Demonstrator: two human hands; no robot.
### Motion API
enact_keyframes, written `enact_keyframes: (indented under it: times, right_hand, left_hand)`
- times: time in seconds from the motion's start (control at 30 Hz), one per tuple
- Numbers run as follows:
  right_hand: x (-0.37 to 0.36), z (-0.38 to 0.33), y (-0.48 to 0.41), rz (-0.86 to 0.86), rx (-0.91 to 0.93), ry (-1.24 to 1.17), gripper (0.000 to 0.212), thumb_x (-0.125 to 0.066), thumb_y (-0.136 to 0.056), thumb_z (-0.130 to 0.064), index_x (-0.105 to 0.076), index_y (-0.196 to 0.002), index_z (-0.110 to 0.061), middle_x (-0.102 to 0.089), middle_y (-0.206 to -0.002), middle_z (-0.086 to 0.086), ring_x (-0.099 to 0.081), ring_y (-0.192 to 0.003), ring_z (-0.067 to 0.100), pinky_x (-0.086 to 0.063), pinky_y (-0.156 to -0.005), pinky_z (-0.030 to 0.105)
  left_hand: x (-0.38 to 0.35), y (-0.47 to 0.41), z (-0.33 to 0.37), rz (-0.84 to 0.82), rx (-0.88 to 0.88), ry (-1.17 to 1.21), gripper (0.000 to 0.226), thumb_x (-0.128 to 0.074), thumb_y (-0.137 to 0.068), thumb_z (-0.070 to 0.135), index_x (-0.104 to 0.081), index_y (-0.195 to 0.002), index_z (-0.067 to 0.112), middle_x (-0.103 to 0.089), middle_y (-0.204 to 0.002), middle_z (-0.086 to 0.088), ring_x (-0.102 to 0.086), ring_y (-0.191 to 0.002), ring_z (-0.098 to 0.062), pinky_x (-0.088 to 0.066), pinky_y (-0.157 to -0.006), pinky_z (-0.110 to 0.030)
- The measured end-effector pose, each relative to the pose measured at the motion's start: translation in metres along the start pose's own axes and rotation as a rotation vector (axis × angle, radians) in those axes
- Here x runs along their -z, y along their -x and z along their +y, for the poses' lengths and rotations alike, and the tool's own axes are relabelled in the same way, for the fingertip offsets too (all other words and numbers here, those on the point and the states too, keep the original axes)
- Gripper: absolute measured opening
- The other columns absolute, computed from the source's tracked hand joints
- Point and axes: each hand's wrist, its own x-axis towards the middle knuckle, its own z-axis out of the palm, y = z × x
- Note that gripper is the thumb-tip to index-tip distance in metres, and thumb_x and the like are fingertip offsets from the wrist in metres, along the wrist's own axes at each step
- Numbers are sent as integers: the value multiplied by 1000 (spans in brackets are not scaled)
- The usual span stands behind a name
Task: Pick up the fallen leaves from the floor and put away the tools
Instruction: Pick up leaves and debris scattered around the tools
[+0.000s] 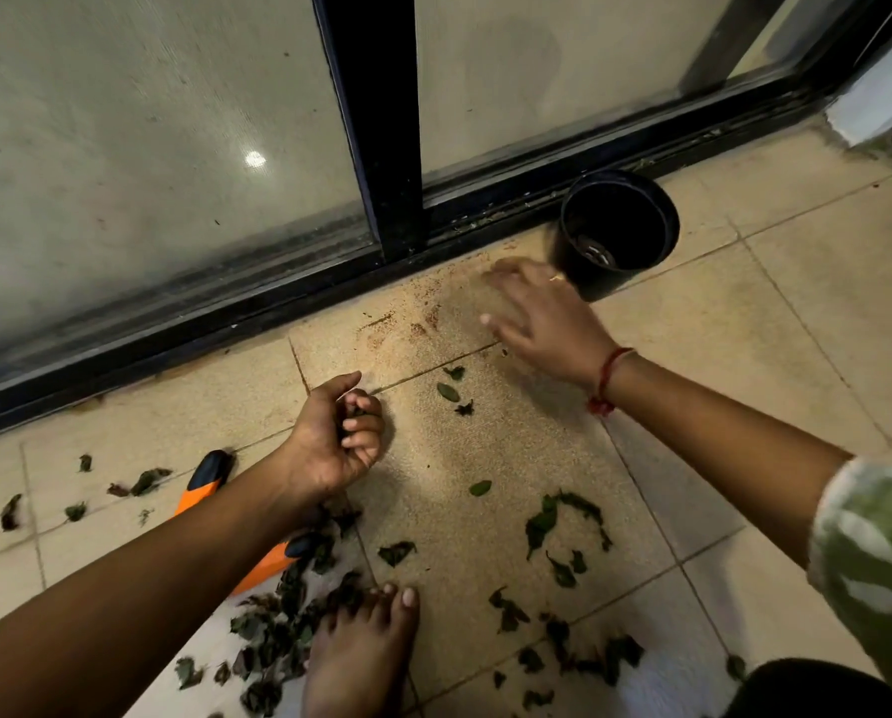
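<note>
A beige tiled floor [796, 303] runs up to the black track of a sliding glass door [381, 121]. The fallen leaves [278, 614] lie on those tiles, thickest in a dark heap beside a bare foot [361, 655]. Thinner scatters lie off to the left, under the right forearm, and as a few singles near the middle tile joint.

The left hand [337, 437] hovers just above the floor with its fingers curled into the palm. Dark scraps show between them, so it appears to be clutching a small bunch of leaves, though the view is too dim to be sure how many. The right hand [542, 318], a red thread [607, 375] at its wrist, is blurred. Its fingers are spread and hold nothing, close beside the black pot [597, 290] that stands against the door track.

An orange-and-black tool [203, 492] lies on the tiles, partly hidden under the left forearm and touched by the leaf heap.

Leaf gathering is the step in hand, and it looks well short of done. The next move calls for scooping the big heap by the foot and finding somewhere to drop the handfuls, perhaps the pot. The tool then has to be freed from the litter.
</note>
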Motion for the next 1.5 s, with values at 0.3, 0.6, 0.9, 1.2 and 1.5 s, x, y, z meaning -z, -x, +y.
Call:
enact_keyframes:
  times: [0.3,0.6,0.9,1.2,1.5]
  right_hand:
    - [-73,-25,45,-476,239,69,64,-23,-99,-55,-6,-151,-24,-1,-159,-3,0,-145,14,-8,-118,36]
    - [-69,9,-18,-114,-248,46,73,-27,-97,-56,-4,-152,-15,1,-159,9,-2,-146,26,-10,-119,43]
    - [-104,-62,59,-478,476,51,64,-29,-100,-49,-8,-152,-18,-8,-159,3,-6,-145,19,-2,-115,30]
    - [-139,-130,-5,-331,279,53,63,-34,-100,-45,-17,-150,-11,-12,-159,10,-7,-146,25,-2,-117,35]
    - [-103,-23,127,-600,1123,295,51,-35,-98,-44,-48,-136,-11,-49,-141,9,-43,-132,24,-26,-115,42]
  left_hand:
    - [25,12,16,-10,-63,34,25,-61,-72,23,-42,-55,20,-41,-51,7,-30,-32,-3,-14,-32,-13]
    - [34,18,16,8,-76,26,23,-55,-75,27,-40,-59,21,-42,-51,8,-30,-32,-2,-14,-32,-13]
    - [50,36,20,19,-107,65,24,-55,-75,26,-36,-61,22,-42,-51,9,-30,-32,-3,-15,-31,-14]
    - [66,54,19,43,-196,97,25,-54,-75,25,-40,-56,19,-41,-51,8,-29,-31,-3,-15,-31,-14]
    - [88,75,11,-97,-195,104,52,-90,-31,6,-45,-52,18,-43,-51,7,-32,-31,-5,-21,-27,-17]
